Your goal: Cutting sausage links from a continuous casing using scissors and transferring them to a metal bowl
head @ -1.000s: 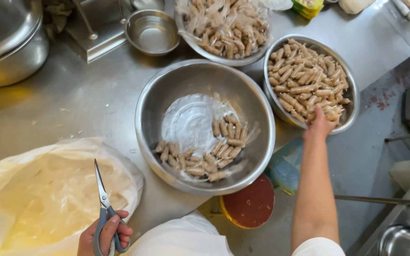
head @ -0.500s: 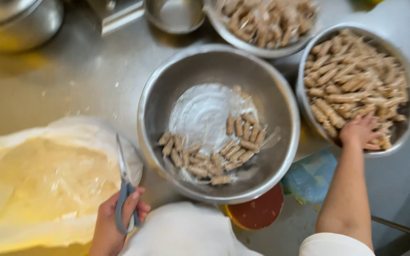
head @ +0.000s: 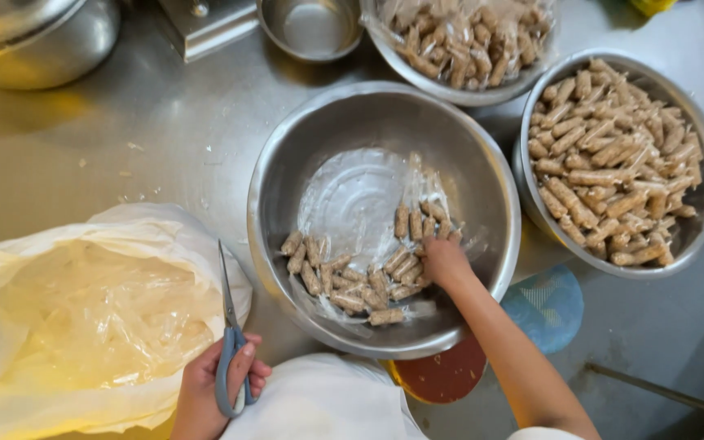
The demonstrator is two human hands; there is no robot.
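Observation:
My left hand (head: 205,391) grips blue-handled scissors (head: 228,334), blades pointing up, beside a white plastic bag (head: 83,318). My right hand (head: 443,259) reaches into the big steel bowl (head: 287,187) in the middle and rests on small brown wrapped sausage pieces (head: 352,277) lying on clear film. Whether the fingers hold a piece is hidden. A second steel bowl (head: 698,236) at the right is heaped with the same pieces.
A third bowl of pieces under plastic film (head: 458,41) sits at the top, next to a small empty steel bowl (head: 311,28) and a large pot (head: 34,41) at the top left. A red lid (head: 446,375) and a blue one (head: 552,305) lie below the bowls.
My right hand left the full right-hand bowl and moved into the middle bowl. The view shifted closer; my left hand kept the scissors.

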